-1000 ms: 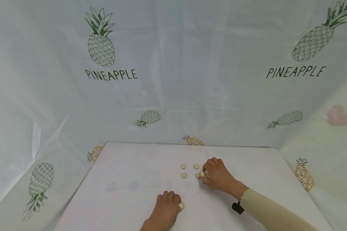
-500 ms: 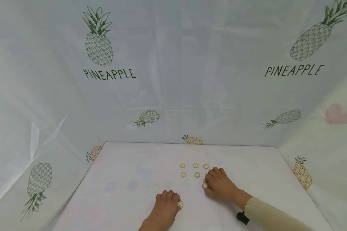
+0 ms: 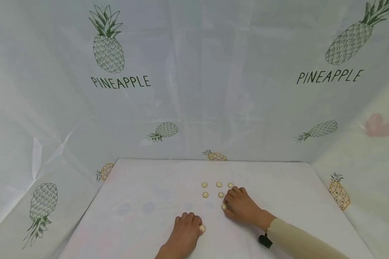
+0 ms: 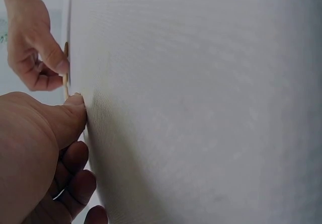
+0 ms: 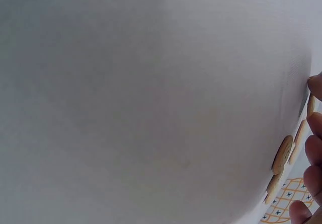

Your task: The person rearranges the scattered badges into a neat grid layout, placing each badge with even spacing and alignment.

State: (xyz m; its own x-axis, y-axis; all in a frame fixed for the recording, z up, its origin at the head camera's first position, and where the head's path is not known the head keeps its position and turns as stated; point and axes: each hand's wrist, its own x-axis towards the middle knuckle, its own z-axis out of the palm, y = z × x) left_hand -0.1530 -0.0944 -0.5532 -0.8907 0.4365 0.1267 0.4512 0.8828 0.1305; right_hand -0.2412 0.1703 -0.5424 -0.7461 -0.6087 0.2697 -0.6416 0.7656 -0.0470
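Note:
My right hand (image 3: 242, 205) pinches a pale wooden button (image 3: 224, 206) close over the table, its fingers at the right of the image in the right wrist view. Just beyond it lie several like buttons in two rows: one at the far left (image 3: 204, 184), one in the middle (image 3: 219, 184), and one (image 3: 231, 185) right at my right fingertips. In the nearer row are a left button (image 3: 205, 194) and another (image 3: 221, 194) beside my right knuckles. Closer to me, my left hand (image 3: 185, 233) rests on the table, thumb and forefinger pinching a button (image 3: 202, 228).
The white tabletop (image 3: 133, 230) ends at a straight far edge. A pale curtain (image 3: 207, 72) printed with pineapples hangs behind it and at both sides. A small black object (image 3: 265, 241) hangs below my right sleeve (image 3: 298, 237).
My right hand moves from the buttons toward me, then left, with a button in its pinch. The far row's right-hand button comes into sight. My left hand holds still.

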